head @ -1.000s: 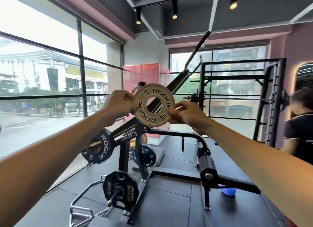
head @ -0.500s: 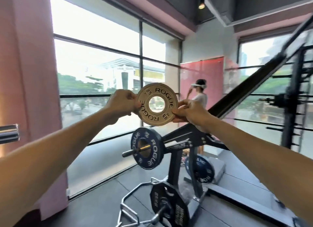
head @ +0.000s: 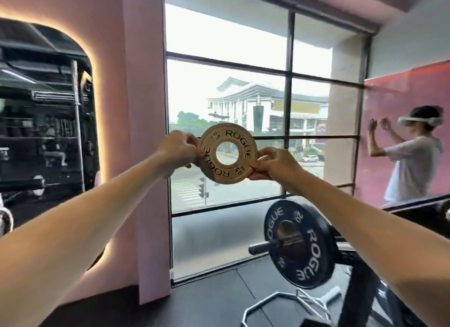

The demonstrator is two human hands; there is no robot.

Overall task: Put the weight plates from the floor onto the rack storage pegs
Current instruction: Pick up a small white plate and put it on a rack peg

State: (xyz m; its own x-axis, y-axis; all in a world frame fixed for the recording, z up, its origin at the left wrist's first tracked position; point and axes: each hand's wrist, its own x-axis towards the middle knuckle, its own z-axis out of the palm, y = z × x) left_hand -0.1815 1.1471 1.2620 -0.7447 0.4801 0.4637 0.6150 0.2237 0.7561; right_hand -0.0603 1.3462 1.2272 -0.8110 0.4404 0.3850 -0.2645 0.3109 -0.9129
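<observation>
Both hands, left hand (head: 177,152) at nine o'clock, right hand (head: 275,164) at four, pinch the tan plate (head: 228,153) upright, face and bore toward camera.

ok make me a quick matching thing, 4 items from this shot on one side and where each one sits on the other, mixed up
Things:
1. tan plate
2. dark 20 plate
3. mirror
4. person in headset

Places:
A. far right, by the pink panel
B. lower right, on a bar sleeve
C. centre, pinched between left hand and right hand
D. far left, on the pink wall

Pairs: 1-C, 2-B, 3-D, 4-A
</observation>
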